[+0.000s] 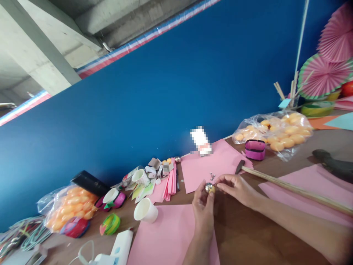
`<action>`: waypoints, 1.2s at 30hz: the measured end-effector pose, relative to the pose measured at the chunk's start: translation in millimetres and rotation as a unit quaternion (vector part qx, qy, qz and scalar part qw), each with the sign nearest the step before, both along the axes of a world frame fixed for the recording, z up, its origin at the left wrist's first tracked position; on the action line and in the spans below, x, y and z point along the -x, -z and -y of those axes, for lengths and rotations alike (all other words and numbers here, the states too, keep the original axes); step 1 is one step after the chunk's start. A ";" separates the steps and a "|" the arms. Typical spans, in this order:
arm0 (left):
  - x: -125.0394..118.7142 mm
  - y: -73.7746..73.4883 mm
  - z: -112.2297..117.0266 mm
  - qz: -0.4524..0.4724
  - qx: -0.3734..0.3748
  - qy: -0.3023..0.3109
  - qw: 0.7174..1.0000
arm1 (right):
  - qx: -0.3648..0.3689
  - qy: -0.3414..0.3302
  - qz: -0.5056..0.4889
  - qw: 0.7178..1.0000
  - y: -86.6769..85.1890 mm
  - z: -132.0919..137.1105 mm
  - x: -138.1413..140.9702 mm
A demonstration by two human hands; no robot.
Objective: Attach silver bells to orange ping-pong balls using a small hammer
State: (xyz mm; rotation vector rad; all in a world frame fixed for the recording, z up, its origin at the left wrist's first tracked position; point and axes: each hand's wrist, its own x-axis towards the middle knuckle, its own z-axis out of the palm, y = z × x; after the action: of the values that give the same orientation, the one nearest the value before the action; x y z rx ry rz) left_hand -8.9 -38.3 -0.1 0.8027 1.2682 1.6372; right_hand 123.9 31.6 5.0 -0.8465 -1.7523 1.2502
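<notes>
My left hand is closed around a small shiny silver ball with a yellowish patch on its lower right side. Whether that patch is a reflection or a second piece, I cannot tell. The fingertips of my right hand are pinched together at the ball's right side; anything between them is too small to make out. Just beyond the ball, a few tiny shiny metal pieces lie on a pink paper sheet. A hammer with a wooden handle lies right of my right hand.
A white paper cup stands on pink paper to the left, near a white power strip. Bags of orange balls and yellow-orange balls lie at both sides. A blue wall closes off the back. A purple ring-shaped item stands behind the hammer.
</notes>
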 end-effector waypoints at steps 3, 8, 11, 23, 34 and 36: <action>0.2 2.9 -0.8 0.041 -0.034 0.042 0.998 | 0.001 0.003 0.001 1.000 -1.1 1.5 0.5; -0.3 4.3 -2.7 0.071 -0.031 0.032 0.996 | 0.015 0.006 0.000 1.000 -3.5 3.8 0.9; -0.1 4.2 -2.8 0.060 -0.020 0.030 0.998 | 0.010 0.005 -0.001 1.000 -4.6 4.1 0.7; 2.7 8.4 -2.9 0.027 -0.017 0.027 0.999 | -0.019 -0.002 0.007 1.000 -6.6 3.3 -0.6; 3.0 6.3 -1.7 0.030 -0.012 0.039 0.999 | -0.026 -0.001 0.008 1.000 -3.8 2.7 -0.7; 2.9 6.5 -1.7 0.022 -0.011 0.044 0.999 | -0.025 -0.002 0.008 1.000 -5.0 3.1 -0.8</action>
State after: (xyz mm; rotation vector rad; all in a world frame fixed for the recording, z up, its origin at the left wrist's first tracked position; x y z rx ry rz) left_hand -11.8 -36.5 -6.6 0.8193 1.1697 1.5924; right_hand 124.6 28.5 10.0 -0.8260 -1.7922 1.1996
